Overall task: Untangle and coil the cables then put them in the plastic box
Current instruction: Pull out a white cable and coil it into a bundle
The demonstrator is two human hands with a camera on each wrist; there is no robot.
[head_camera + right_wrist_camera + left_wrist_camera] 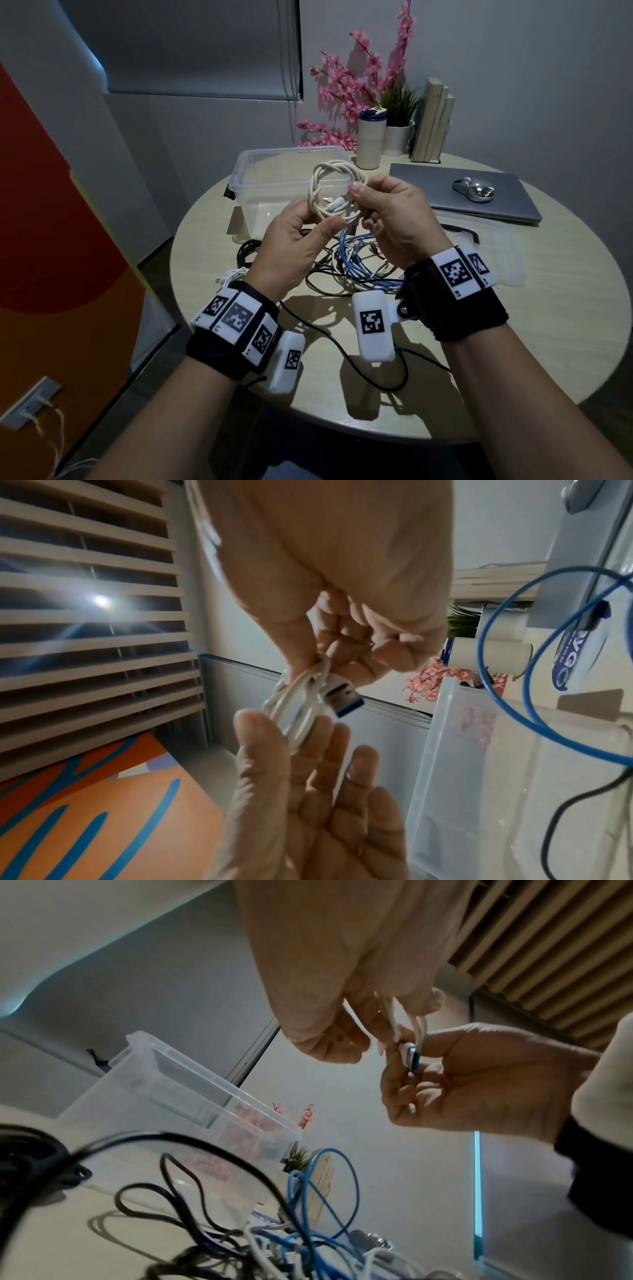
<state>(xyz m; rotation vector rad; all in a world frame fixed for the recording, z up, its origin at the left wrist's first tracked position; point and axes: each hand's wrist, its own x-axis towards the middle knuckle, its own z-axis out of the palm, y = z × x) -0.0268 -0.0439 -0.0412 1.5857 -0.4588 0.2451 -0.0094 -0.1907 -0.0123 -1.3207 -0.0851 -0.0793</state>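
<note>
I hold a white cable [329,181], coiled and twisted into a ring, in the air in front of the clear plastic box [246,161]. My left hand [313,219] grips the bottom of the ring between thumb and fingers. My right hand [361,205] pinches the ring's right side near its plug. In the right wrist view the blue-tipped USB plug [346,702] sticks out below the right hand [329,658], and the left hand [291,729] cups the white cable [301,710]. A tangle of blue cable [356,260] and black cables [325,274] lies on the table under my hands.
A closed laptop [507,202] with a silver mouse [474,189] on it lies at the right. A tumbler [371,138], pink flowers [349,85], a potted plant and books [433,120] stand behind the box. A clear lid [486,240] lies right of the tangle. A small white cable bundle [233,275] sits at the left.
</note>
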